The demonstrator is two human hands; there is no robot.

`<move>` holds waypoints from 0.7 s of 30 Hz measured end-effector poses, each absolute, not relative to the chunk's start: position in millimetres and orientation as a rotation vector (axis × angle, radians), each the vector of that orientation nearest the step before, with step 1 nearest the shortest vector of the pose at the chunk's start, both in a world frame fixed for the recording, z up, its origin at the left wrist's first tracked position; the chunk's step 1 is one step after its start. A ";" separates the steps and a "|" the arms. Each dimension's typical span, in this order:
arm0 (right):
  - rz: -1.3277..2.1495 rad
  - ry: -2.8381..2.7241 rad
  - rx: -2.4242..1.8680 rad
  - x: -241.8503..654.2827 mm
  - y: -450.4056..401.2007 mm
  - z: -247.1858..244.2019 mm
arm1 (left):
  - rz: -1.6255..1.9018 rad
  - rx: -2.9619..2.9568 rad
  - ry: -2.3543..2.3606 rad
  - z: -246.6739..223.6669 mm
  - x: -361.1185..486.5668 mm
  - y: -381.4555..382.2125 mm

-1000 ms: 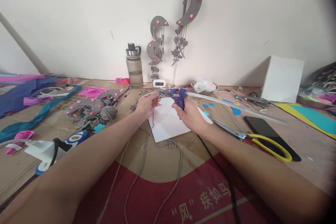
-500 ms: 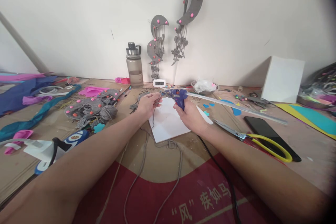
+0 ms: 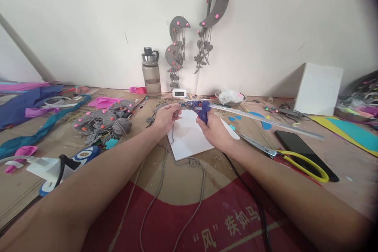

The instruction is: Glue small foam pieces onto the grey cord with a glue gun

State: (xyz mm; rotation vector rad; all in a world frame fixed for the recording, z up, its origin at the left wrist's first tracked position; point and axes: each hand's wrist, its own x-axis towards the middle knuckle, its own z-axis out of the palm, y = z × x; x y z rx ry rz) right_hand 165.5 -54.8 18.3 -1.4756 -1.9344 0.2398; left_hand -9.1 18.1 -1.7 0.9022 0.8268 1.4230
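My right hand (image 3: pixel 214 130) is wrapped round the handle of a blue glue gun (image 3: pixel 202 109), its nozzle pointing left. A long clear glue stick (image 3: pixel 265 120) sticks out of the gun's back. With closed fingers my left hand (image 3: pixel 167 118) pinches grey yarn (image 3: pixel 173 130) close to the nozzle tip; whatever else is between the fingertips is too small to make out. Below both hands lies a sheet of white paper (image 3: pixel 189 141). The yarn hangs from my left hand and trails in loops over the cardboard towards me.
Yellow-handled scissors (image 3: pixel 304 161) rest over a black phone (image 3: pixel 295 145) at right. Grey moon pieces (image 3: pixel 97 122) and a yarn ball (image 3: pixel 122 125) lie left, near a power strip (image 3: pixel 71 169). A water bottle (image 3: pixel 151 75) stands by the wall, where moon mobiles (image 3: pixel 220 4) hang.
Hardly anything differs: both hands keep their places, with the glue gun's nozzle still by the left fingertips. The hanging moon mobile at right appears shifted very slightly.
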 end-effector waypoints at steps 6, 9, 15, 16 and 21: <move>0.252 -1.930 -1.476 165.8 -55.2 18.4 | 1.406 0.915 0.828 -2.1 -9.0 18.2; 0.260 -1.919 -1.465 165.1 -55.7 18.3 | 1.406 0.907 0.828 -1.8 -8.9 17.9; 0.413 -1.824 -1.435 169.5 -51.2 20.0 | 1.464 0.860 0.779 -2.6 -10.8 19.9; 0.456 -1.792 -1.453 171.8 -48.9 21.0 | 1.471 0.854 0.771 -2.9 -11.0 20.2; 0.409 -1.785 -1.875 185.9 -35.4 27.9 | 1.463 0.882 0.792 -1.5 -9.4 17.5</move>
